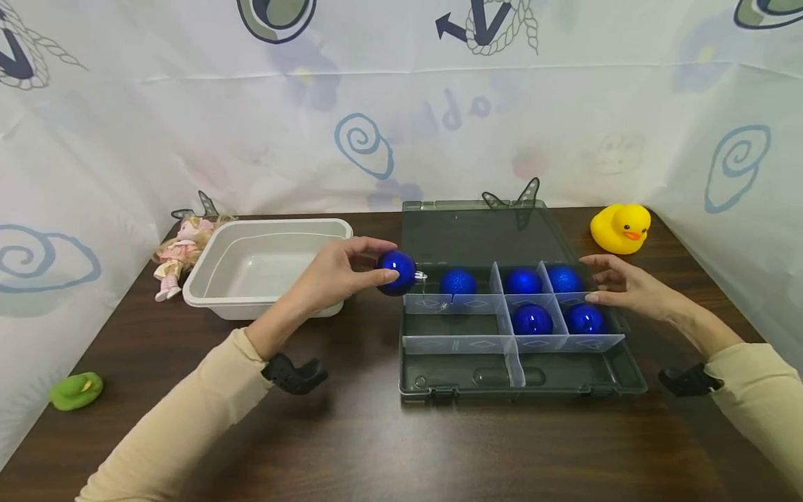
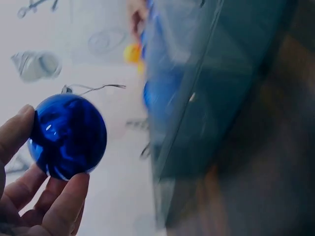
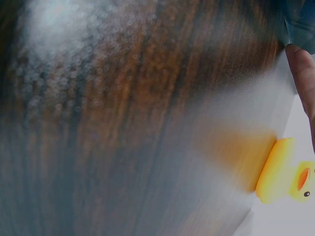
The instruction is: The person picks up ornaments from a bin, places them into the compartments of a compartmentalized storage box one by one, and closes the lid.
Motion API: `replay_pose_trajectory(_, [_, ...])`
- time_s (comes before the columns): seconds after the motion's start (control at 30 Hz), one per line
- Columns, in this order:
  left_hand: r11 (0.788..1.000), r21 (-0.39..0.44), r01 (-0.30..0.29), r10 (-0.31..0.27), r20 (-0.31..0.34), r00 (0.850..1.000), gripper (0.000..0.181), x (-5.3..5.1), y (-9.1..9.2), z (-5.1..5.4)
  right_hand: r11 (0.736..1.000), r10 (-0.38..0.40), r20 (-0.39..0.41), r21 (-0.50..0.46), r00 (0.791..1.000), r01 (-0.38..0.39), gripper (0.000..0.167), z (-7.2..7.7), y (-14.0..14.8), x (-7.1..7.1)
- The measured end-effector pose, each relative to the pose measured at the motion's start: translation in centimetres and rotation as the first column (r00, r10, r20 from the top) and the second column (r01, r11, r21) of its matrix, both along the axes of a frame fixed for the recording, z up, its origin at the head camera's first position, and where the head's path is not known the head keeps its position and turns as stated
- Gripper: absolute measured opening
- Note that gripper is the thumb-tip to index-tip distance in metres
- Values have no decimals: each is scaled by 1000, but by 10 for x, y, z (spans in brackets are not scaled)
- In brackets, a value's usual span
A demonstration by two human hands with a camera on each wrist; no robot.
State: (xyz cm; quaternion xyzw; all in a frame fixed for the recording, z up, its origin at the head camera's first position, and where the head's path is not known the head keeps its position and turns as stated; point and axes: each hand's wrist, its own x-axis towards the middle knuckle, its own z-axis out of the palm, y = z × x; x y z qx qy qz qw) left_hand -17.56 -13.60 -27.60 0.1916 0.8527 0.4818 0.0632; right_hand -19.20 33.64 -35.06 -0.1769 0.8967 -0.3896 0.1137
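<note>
My left hand (image 1: 339,272) pinches a shiny blue Christmas ball (image 1: 396,272) between thumb and fingers, left of the divided box's upper row. In the left wrist view the ball (image 2: 68,136) has a thin hanging loop. The grey translucent divided box (image 1: 464,376) lies with its lid laid back. A glittery blue ball (image 1: 458,282) is in its upper left compartment, and several more blue balls (image 1: 532,319) fill smaller compartments to the right. My right hand (image 1: 633,287) is at the box's right edge, fingers loosely bent, with nothing seen in its grasp. Whether it touches the box is unclear.
A white plastic basin (image 1: 270,226) stands left of the box, with a doll (image 1: 180,254) beside it. A yellow rubber duck (image 1: 620,229) is at the back right. A small green toy (image 1: 76,390) lies near the left edge. A patterned curtain (image 1: 401,104) encloses the table's back and sides.
</note>
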Motion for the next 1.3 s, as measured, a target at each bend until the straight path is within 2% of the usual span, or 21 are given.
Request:
replay_pose_trajectory(0.27, [1000,2,8,-8,-50,999,40,11,37,-26,1000,9,-9,6,1000,-9,58,1,-2,-1])
replay_pose_trajectory(0.43, [999,-38,16,-21,-132,991,41,17,48,-41,1000,1,0,7,1000,-1,59,2,-1,-2])
replay_pose_trajectory(0.6, [995,-98,20,-38,-180,983,42,20,54,-52,1000,-8,13,12,1000,8,59,2,-1,-1])
replay_pose_trajectory(0.77, [992,-129,11,-40,-223,974,43,21,59,-56,1000,-5,22,14,1000,5,59,1,0,0])
replay_pose_trajectory(0.97, [970,-243,4,-75,-281,957,44,21,63,-56,1000,-14,24,20,1000,13,60,2,0,0])
replay_pose_trajectory(1.17, [949,-314,36,-135,-299,945,44,21,62,-56,1000,-18,36,14,999,18,60,2,0,0])
replay_pose_trajectory(1.3, [944,-326,57,-157,-289,944,41,20,60,-56,1000,-13,38,7,999,12,60,1,0,0])
